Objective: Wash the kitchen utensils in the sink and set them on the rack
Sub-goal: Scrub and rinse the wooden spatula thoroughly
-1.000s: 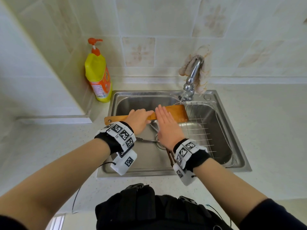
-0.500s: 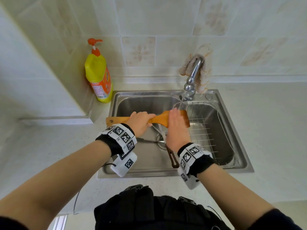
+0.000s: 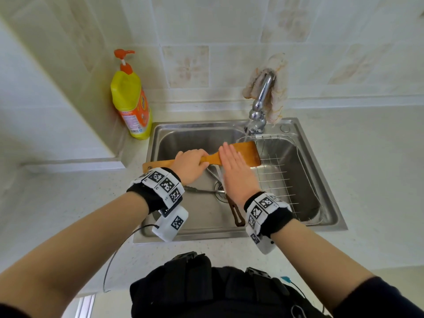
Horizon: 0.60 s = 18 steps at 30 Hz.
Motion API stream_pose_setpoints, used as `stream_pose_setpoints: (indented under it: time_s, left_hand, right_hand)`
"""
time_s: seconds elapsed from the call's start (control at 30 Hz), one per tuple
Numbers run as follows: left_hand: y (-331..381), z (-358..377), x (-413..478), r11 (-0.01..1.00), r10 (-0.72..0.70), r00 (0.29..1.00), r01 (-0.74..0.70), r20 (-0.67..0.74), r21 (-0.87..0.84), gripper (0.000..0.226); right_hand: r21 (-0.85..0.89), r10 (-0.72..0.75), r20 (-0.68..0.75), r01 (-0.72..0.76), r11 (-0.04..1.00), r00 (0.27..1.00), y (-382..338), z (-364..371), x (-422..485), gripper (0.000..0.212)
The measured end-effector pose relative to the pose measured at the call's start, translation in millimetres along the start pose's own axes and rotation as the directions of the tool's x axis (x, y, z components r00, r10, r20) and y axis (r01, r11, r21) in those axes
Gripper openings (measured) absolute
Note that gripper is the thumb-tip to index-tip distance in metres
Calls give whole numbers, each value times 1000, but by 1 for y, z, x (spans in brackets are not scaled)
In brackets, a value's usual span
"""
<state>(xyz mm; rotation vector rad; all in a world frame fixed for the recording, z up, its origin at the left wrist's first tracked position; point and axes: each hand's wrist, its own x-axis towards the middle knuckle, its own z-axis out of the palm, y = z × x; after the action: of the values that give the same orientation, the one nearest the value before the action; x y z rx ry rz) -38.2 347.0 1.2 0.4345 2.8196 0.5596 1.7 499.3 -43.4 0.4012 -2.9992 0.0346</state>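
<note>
At frame centre, the left hand (image 3: 189,165) wraps its fingers round the smooth wooden spatula (image 3: 245,153) handle. The right hand (image 3: 237,174) lies flat, fingers straight, on the broad blade over the steel sink (image 3: 197,136). Right of it sits a wire rack (image 3: 275,180); farther back, a curved chrome tap (image 3: 261,99).

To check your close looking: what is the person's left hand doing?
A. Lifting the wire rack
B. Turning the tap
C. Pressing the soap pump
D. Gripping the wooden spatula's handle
D: the left hand is closed around the handle of the wooden spatula, held over the sink.
</note>
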Motion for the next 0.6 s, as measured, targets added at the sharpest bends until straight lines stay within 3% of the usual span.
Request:
stream_pose_setpoints:
  time_s: [0.13, 0.3, 0.47, 0.6]
  left_hand:
    - [-6, -4, -2, 998, -65, 998, 65, 4, -14, 26]
    - [-6, -3, -3, 998, -56, 997, 56, 58, 7, 28]
    - [-6, -3, -2, 997, -78, 995, 79, 61, -15, 29]
    - [-5, 5, -7, 998, -65, 994, 65, 94, 4, 28]
  right_hand:
    - [32, 249, 38, -250, 968, 968, 22, -5, -3, 75]
    - [31, -59, 39, 57, 998, 998, -14, -1, 0, 82]
    - [13, 245, 47, -246, 969, 968, 17, -12, 7, 77]
    - [88, -32, 86, 24, 996, 996, -16, 0, -3, 78]
